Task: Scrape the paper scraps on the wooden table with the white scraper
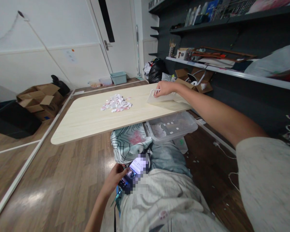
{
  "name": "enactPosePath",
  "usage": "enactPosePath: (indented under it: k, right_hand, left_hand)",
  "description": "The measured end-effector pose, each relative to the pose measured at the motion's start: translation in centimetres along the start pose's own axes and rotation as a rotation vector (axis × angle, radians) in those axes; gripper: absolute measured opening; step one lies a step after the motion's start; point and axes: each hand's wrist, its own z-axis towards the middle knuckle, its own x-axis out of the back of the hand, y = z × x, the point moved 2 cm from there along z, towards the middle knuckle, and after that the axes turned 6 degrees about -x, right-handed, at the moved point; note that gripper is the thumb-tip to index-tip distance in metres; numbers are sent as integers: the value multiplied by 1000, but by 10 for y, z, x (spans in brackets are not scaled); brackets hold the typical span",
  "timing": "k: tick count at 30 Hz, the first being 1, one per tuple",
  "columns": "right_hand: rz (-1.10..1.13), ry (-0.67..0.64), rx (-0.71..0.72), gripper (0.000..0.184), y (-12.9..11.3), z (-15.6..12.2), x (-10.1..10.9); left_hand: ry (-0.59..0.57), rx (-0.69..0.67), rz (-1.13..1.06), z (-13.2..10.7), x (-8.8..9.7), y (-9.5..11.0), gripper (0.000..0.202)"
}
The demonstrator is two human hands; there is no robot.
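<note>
My left hand (119, 175) is closed round a smartphone (131, 174) near my lap; its screen is lit and part of it is blurred out. My right hand (165, 88) reaches over the pale wooden table (79, 117) and grips the edge of a whitish, translucent plastic piece (156, 96), possibly a container, which tilts against the tabletop. Left of that piece lies a loose pile of white and pinkish scraps (117, 103). Under the table's near edge stands a clear plastic bin (185, 127) with small white bits in it. Beside the bin, a patterned cloth (127, 145) lies across my lap.
Cardboard boxes (42, 100) and a black bin (13, 119) stand on the floor at left. Shelves (232, 69) with supplies line the dark right wall. A black bag (157, 71) and a blue-green basket (118, 78) sit behind the table. A white cable (225, 153) trails at right.
</note>
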Motion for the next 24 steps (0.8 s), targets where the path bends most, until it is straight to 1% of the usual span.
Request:
enactPosePath:
  k: [3,5,7,9,12,15,19,21,24]
  right_hand:
    - [4,-20,8,61,-4,1,3]
    - [10,-43,4,55,-7,1,8]
    - [13,-65,1,47,-12,1,13]
    - [15,-81,7,44,-19,4,17]
    - [32,-91,35,42,-36,12,20]
    - [44,-94,90,34,-60,21,18]
    - [43,-135,165,22,-89,26,11]
    - [59,-147,189,17,-96,25,11]
    - [90,-138,214,18,-101,23,12]
  left_hand:
    - [-15,10,-61,1,-2,5,75]
    - [-41,16,-92,0,1,6,78]
    - [-65,3,-122,0,4,4,84]
    - [-92,-17,-144,0,6,-1,85]
    - [-115,-15,-135,2,5,-11,85]
    - [-115,-12,-108,1,3,-13,88]
    - [-150,-20,-103,-3,3,-4,92]
    - [-169,-32,-108,-3,5,2,90]
    - [-221,-14,-77,0,13,7,88]
